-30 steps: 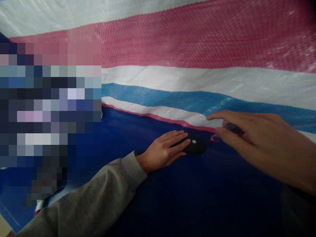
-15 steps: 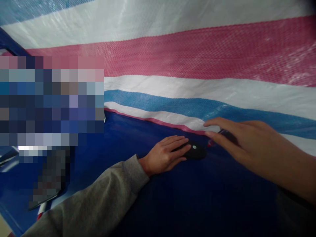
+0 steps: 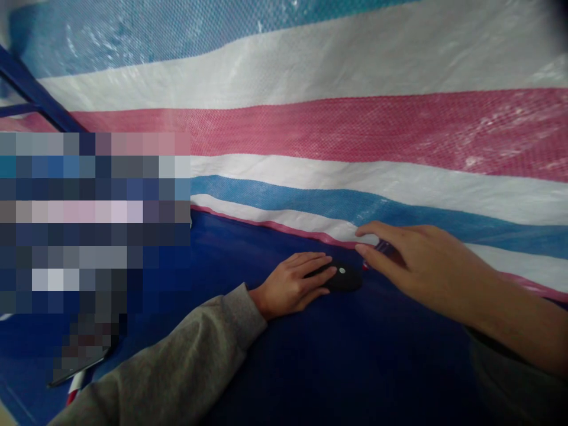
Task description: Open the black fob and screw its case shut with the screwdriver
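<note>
My left hand, in a grey sleeve, lies over the left part of a black computer mouse. Its fingers are stretched across the top, and the mouse's pale round mark shows beside them. To the right, my right hand is held with thumb and forefinger curved apart, a gap between their tips. Behind that gap a small dark object with a red end is partly covered by the hand. Its kind cannot be made out, nor whether the hidden fingers touch it.
Both arms extend over a dark blue surface. A striped plastic sheet rises behind it like a wall. At left, pixelation covers much of the view, with a dark flat slab below and a red-and-white strip. A blue bar stands upper left.
The view has tilted up slightly, so more of the striped sheet shows. My right hand has shifted a little left, towards the mouse. My left hand stays on the mouse.
</note>
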A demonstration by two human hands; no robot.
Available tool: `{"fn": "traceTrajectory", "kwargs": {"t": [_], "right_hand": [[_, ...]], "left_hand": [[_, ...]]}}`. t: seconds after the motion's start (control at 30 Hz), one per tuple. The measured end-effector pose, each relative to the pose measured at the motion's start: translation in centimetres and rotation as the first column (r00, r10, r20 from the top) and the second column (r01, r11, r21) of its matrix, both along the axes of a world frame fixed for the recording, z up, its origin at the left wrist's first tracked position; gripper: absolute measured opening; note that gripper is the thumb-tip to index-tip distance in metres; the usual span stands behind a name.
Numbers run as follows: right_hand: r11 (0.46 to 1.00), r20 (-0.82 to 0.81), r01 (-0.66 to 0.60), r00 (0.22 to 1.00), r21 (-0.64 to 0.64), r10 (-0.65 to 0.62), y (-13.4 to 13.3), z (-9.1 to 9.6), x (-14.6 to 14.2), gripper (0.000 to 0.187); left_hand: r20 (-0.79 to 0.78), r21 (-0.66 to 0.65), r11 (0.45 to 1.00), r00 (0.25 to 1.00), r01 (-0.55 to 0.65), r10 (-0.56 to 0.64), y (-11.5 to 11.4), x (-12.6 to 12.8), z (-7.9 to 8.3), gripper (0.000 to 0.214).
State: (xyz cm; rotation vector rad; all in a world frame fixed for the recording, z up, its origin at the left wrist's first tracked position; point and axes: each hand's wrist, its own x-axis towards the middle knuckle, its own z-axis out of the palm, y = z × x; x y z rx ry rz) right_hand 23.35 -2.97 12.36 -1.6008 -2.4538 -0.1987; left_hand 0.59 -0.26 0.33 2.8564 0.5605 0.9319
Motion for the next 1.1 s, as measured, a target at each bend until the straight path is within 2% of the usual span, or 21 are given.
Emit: {"fn": "traceTrajectory", "kwargs": {"t": [0.13, 0.33, 0.73, 1.1], "right_hand": [[0.999, -0.042, -0.049, 0.998, -0.009, 0.049, -0.07, 0.21, -0.19, 0.033], [0.999, 0.035, 0.019, 0.999, -0.037, -0.018, 0.08, -0.03, -0.02, 0.038], [0.999, -0.012, -0.032, 0.999, 0.007, 0.033, -0.16, 0.2, -0.08, 0.034], [0.997, 0.054, 0.067, 0.996, -0.044, -0.065, -0.15, 0.22, -0.22, 0.046]], "left_hand": [[0.001, 0.007, 1.0, 1.0, -0.006, 0.006, -0.06, 0.02, 0.01, 0.039], [-0.009, -0.002, 1.0, 1.0, -0.007, 0.007, -0.04, 0.02, -0.17, 0.039], [-0.011, -0.007, 1.0, 1.0, -0.007, 0.007, -0.03, 0.02, -0.09, 0.04], [-0.015, -0.015, 1.0, 1.0, -0.009, 0.008, -0.02, 0.0, -0.24, 0.04]]}}
